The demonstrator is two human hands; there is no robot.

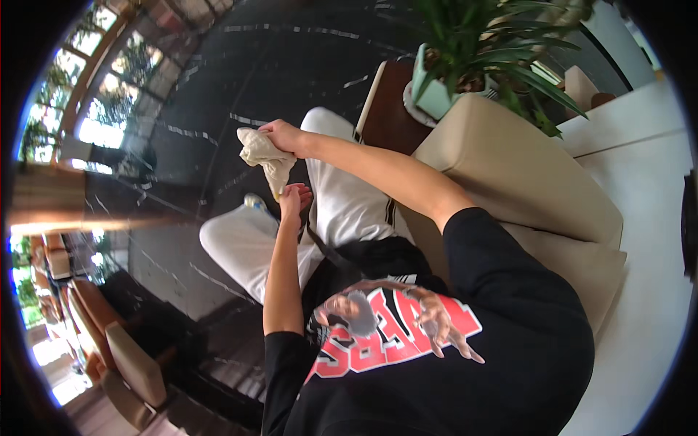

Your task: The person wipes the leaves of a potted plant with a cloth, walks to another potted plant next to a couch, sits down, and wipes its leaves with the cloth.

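Note:
A bunched cream-coloured cloth hangs in front of my knees, above the dark floor. My right hand grips its upper part from the right side, with the knuckles upward. Below that, the cloth narrows to a tail with a yellowish edge. My left hand is at this lower end, thumb against the cloth and the other fingers partly extended. How firmly the left fingers pinch it is hard to see. Both forearms reach out over my white trousers.
I sit on a beige upholstered sofa, its armrest at my right. Beyond it, a potted plant stands on a brown side table. Black veined floor stretches ahead. A chair is at lower left, with bright windows farther up.

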